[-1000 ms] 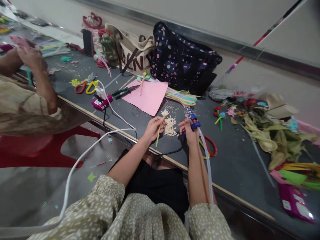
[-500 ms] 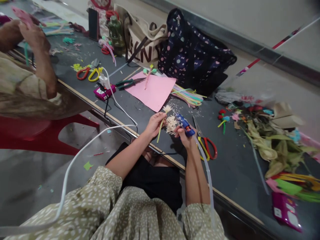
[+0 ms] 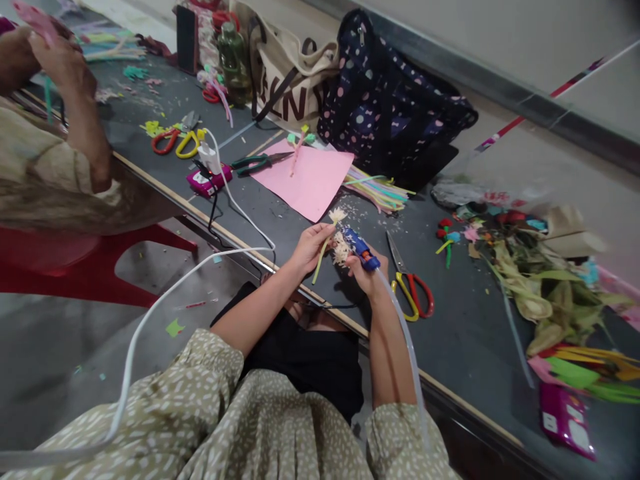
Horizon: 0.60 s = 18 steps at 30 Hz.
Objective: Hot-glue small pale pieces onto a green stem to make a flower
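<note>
Between the fingertips of my left hand [image 3: 311, 250] is a small craft flower [image 3: 337, 216], with pale petals on top and a thin yellow-green stem [image 3: 321, 263] hanging below. My right hand [image 3: 367, 270] is wrapped round a blue glue gun [image 3: 362, 248], its nozzle end near the flower. A clear glue stick trails from the gun's back over my right forearm. Behind and between the hands lies a heap of cream shreds [image 3: 341, 247], partly covered by the gun. Scissors [image 3: 411, 293] with one red and one yellow handle lie right of my right hand.
A pink sheet [image 3: 320, 187], dark-handled pliers [image 3: 250, 163] and pastel pipe cleaners [image 3: 383, 193] lie beyond the hands. Bags [image 3: 385, 107] stand at the back. Dried leaves [image 3: 530, 293] pile up on the right. A white cable [image 3: 200, 267] crosses the left side. Another person's hands [image 3: 65, 70] are at far left.
The glue gun in my right hand has moved a little left, closer to the flower, and covers more of the cream shreds. My left hand keeps its pinch with little movement.
</note>
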Available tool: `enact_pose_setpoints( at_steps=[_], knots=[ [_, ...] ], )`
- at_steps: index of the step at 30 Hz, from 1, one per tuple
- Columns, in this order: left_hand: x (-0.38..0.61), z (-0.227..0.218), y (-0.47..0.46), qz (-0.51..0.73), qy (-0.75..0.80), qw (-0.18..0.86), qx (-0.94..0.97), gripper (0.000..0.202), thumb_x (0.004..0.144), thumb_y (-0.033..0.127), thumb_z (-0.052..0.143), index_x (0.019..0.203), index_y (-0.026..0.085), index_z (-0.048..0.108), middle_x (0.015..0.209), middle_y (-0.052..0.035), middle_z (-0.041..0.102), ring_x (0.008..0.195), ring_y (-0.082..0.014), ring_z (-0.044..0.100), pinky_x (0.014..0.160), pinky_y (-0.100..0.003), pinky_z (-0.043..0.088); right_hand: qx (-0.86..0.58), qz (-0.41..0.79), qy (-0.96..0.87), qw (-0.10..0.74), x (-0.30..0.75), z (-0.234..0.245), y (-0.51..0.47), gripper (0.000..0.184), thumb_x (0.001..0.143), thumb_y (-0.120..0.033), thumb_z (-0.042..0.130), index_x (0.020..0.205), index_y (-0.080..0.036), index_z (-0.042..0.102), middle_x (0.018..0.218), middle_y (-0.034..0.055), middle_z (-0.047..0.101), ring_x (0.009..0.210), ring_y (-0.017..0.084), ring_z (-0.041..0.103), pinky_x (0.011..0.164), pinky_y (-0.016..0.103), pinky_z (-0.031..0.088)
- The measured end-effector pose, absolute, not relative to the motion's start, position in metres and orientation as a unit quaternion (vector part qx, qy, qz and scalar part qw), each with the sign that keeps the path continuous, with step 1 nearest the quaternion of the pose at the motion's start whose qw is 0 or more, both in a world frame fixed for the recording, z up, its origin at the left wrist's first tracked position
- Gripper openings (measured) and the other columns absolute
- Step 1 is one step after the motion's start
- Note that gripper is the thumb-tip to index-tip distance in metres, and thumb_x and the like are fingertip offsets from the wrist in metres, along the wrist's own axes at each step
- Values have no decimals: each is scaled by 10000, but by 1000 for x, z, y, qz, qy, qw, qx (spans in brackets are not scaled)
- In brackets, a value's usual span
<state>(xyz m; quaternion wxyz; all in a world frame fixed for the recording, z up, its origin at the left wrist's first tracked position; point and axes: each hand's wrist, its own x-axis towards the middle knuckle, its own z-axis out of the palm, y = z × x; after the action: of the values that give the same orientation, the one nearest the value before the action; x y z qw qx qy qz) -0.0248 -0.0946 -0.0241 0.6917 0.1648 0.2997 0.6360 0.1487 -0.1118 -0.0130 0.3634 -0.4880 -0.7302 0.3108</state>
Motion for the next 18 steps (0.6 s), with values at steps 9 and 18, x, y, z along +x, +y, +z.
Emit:
enact_pose_setpoints(
  at_steps=[9, 18],
  knots=[
    [-24, -24, -94, 629, 309, 690, 181, 425, 531, 386, 933, 694, 126, 639, 558, 55, 559, 476, -34, 499, 573, -188, 499, -489, 301, -734, 362, 150, -17, -111, 363, 852, -577, 610, 867, -216, 643, 705, 30, 686, 584, 181, 641, 562, 292, 515],
    [-23, -26, -94, 630, 310, 689, 180, 422, 529, 381, 935, 694, 127, 642, 599, 46, 592, 484, -30, 502, 574, -188, 493, -505, 269, -744, 345, 152, -20, -109, 394, 857, -601, 581, 893, -215, 647, 693, 37, 667, 589, 186, 636, 547, 290, 510]
  ],
)
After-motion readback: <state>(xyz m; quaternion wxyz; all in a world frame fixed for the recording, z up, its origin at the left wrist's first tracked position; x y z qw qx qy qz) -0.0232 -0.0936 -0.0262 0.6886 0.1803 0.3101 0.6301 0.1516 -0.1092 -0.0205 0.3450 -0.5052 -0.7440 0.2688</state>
